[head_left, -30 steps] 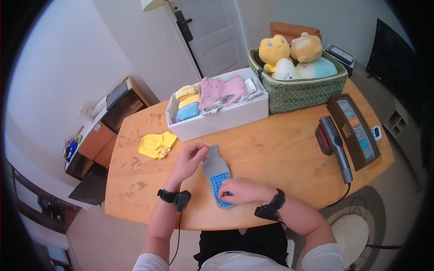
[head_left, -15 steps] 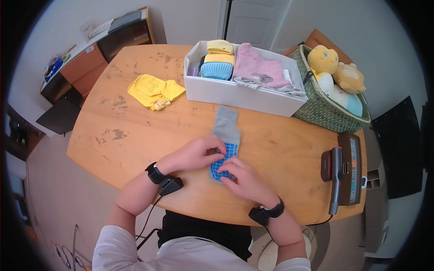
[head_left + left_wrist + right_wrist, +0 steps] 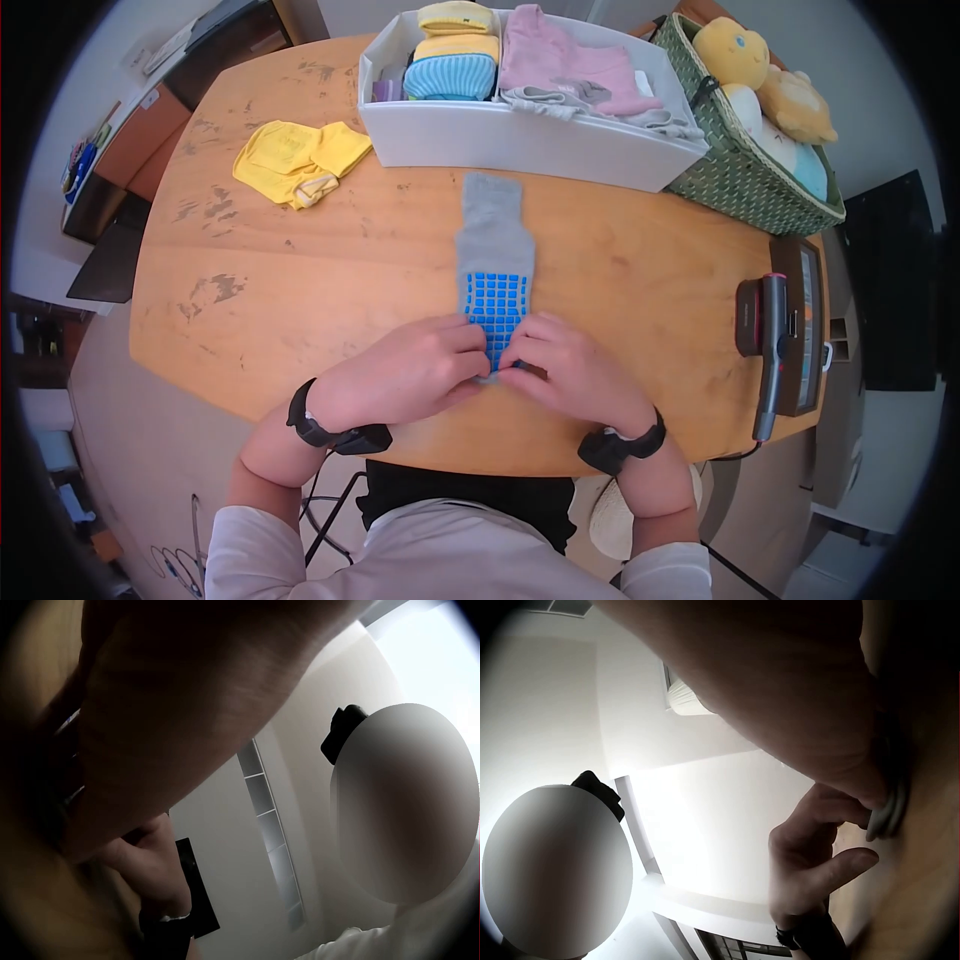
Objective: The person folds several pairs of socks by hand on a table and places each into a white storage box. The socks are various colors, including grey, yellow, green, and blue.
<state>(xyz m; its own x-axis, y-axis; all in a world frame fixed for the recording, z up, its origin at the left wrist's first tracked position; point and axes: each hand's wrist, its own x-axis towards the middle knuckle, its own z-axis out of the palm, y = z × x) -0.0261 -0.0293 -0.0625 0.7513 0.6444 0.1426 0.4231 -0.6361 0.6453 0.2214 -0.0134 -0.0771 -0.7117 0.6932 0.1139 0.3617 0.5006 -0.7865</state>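
Observation:
A grey sock [image 3: 495, 250] with a blue grid of grip dots on its sole lies lengthwise on the wooden table, cuff away from me and toe towards me. At its toe end my left hand [image 3: 420, 365] bends its fingers over the left edge. Opposite, my right hand [image 3: 570, 365] pinches the toe edge between thumb and fingers. The right wrist view shows a raised grey edge of the sock [image 3: 887, 816] at the fingertips, with the left thumb [image 3: 855, 862] held apart below. Much of the toe is hidden by the hands.
Yellow socks [image 3: 300, 160] lie at the back left. Behind the grey sock stands a white box [image 3: 530, 145] of folded clothes, beside a green woven basket [image 3: 750, 195] of plush toys. A handheld steamer-like device [image 3: 770, 350] and a brown case [image 3: 800, 380] are on the right.
Both hands have come together at the sock's toe; the left has come down from the cuff along the sock. The sock now lies straighter, and the head view has tilted down.

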